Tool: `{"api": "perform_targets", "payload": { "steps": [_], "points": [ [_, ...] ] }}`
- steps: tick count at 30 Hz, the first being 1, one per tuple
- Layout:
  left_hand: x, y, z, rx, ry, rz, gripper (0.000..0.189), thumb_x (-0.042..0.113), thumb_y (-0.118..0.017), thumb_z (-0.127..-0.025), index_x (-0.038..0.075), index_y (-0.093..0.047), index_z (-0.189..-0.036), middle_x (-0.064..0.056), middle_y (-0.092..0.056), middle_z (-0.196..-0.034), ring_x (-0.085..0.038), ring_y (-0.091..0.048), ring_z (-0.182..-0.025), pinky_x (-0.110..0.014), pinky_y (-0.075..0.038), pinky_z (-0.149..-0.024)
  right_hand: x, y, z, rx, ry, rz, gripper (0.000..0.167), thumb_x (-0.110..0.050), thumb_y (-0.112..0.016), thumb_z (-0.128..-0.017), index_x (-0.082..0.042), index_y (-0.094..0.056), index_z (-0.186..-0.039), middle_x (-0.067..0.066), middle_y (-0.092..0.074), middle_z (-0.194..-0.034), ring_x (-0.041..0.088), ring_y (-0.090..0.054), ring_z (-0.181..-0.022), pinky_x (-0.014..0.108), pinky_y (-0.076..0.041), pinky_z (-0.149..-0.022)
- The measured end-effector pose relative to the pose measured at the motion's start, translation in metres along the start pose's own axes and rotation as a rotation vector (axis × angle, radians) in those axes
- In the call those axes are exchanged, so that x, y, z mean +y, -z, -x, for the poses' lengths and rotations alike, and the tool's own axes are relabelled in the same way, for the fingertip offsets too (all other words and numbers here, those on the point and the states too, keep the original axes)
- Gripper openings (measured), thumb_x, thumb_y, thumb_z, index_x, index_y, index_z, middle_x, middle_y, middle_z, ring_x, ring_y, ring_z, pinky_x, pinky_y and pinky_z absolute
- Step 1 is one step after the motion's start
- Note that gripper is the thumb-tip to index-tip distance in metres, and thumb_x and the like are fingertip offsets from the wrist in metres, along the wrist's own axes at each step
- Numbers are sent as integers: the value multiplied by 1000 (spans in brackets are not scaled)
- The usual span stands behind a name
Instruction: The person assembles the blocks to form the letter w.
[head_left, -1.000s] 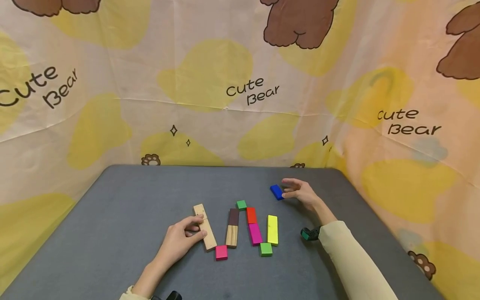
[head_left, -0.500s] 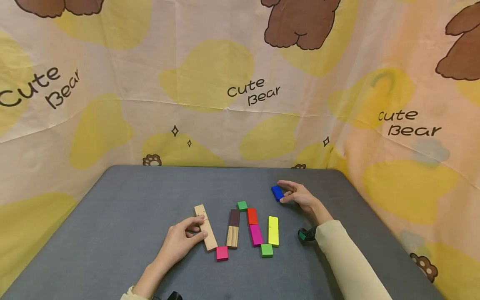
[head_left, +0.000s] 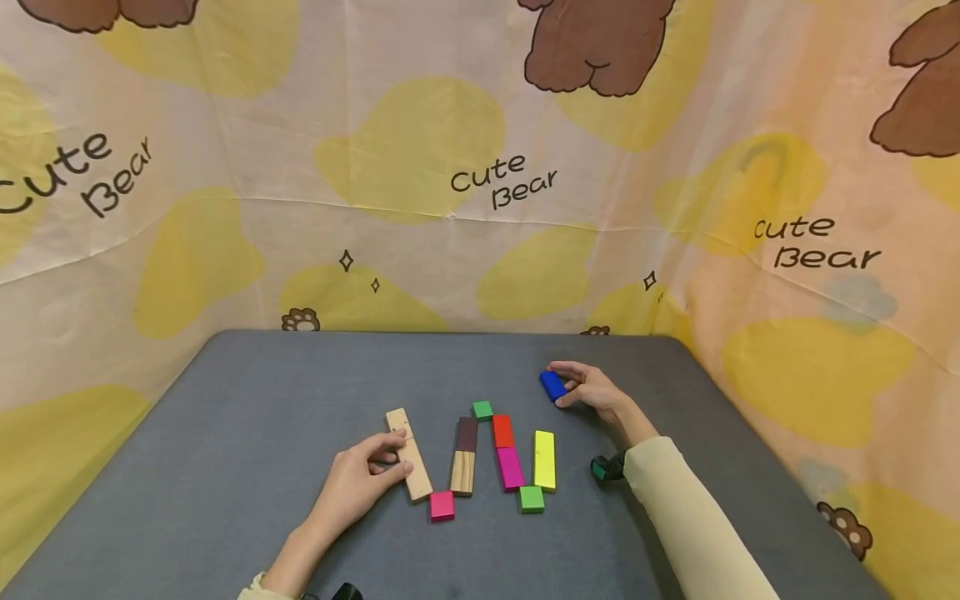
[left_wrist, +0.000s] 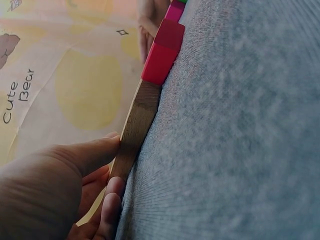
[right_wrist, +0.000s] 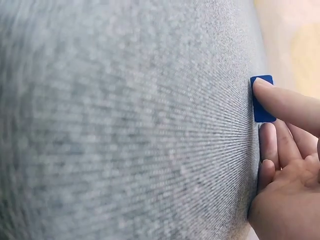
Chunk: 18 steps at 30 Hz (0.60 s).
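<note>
In the head view, my right hand (head_left: 597,393) pinches a blue wooden block (head_left: 552,386) at the back right, its thumb on the near end and a finger on the far end. The right wrist view shows the thumb across the end of the blue block (right_wrist: 263,111), low at the table. My left hand (head_left: 365,472) holds a long plain wooden block (head_left: 415,473) that lies on the table, thumb and forefinger over it. A shorter plain wooden block (head_left: 396,417) adjoins its far end. At its near end sits a pink block (head_left: 442,506).
Rightward follow a striped wooden block (head_left: 462,472), a dark brown block (head_left: 467,433), a green block (head_left: 482,410), a red block (head_left: 502,431), a magenta block (head_left: 510,469), another green block (head_left: 532,499) and a yellow block (head_left: 544,460). Patterned cloth hangs behind the grey table (head_left: 300,383).
My right hand has moved slightly left, its fingers coming round the blue block's far end while the thumb sits at the near end. The left hand has stayed on the wooden block.
</note>
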<state>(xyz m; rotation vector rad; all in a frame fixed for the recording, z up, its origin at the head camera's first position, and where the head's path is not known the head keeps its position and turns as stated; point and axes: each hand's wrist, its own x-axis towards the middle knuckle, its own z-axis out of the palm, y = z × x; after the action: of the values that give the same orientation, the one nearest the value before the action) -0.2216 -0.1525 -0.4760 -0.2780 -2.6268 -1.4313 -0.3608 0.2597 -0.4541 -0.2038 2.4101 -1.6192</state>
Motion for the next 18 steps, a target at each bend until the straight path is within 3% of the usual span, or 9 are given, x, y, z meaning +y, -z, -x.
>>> {"api": "perform_targets", "payload": {
  "steps": [10,18],
  "points": [
    [0,0,1,-2,4,-9,36,23,-83,-82,15,-72,-115,3,-68,-116,-9,-63,-91,-29,-52,-74,2,0,2,33,-23,-41,71,9,-79,-75,-2,-53,-140,15,-54,-139,32,-48,-116,41,-41,-96],
    [3,0,1,16,-12,-10,35,23,-83,-81,13,-73,-114,2,-69,-114,-10,-64,-89,-29,-52,-72,3,-5,4,79,-45,11,74,-2,-86,-73,-5,-54,-140,13,-54,-136,31,-46,-117,45,-37,-100]
  ]
}}
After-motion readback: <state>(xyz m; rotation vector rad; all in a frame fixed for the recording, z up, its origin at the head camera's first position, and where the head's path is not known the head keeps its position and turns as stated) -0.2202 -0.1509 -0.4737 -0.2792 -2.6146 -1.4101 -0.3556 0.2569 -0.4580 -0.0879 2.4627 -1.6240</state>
